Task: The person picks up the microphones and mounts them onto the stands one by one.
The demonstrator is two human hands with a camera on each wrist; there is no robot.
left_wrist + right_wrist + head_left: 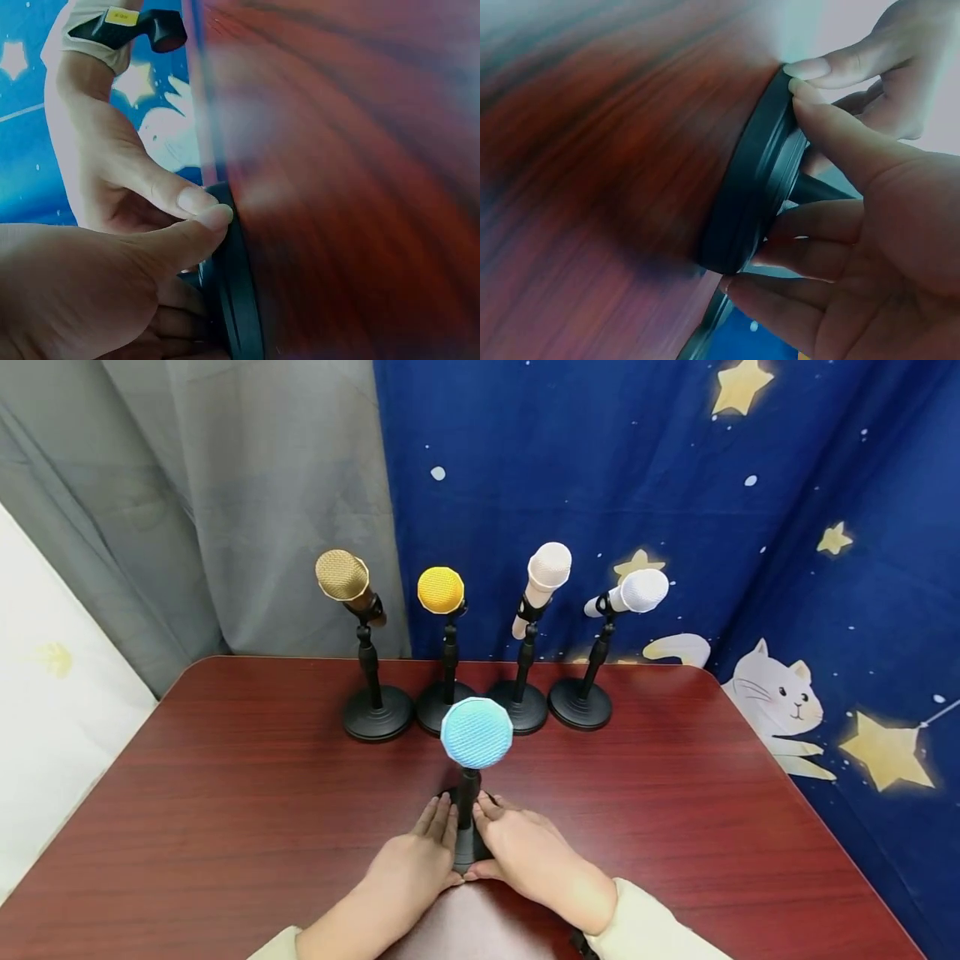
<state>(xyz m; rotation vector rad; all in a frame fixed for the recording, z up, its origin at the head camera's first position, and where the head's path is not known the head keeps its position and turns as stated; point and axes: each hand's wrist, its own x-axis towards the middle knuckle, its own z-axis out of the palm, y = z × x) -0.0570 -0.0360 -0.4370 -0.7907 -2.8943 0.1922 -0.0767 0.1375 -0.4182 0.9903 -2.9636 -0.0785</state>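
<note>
A light blue microphone on a short black stand stands upright near the middle of the table in the head view. My left hand grips the left side of the stand's round base, fingers along its top. On the opposite side my right hand holds the base the same way. Both thumbs meet at the near rim, as the left wrist view shows on the base. In the right wrist view the base appears flat against the tabletop, though its underside is hidden.
Behind stand a gold microphone, a yellow microphone, a pale pink microphone and a white microphone, each on a black stand. They line the far part of the reddish-brown table. Grey and blue curtains hang beyond.
</note>
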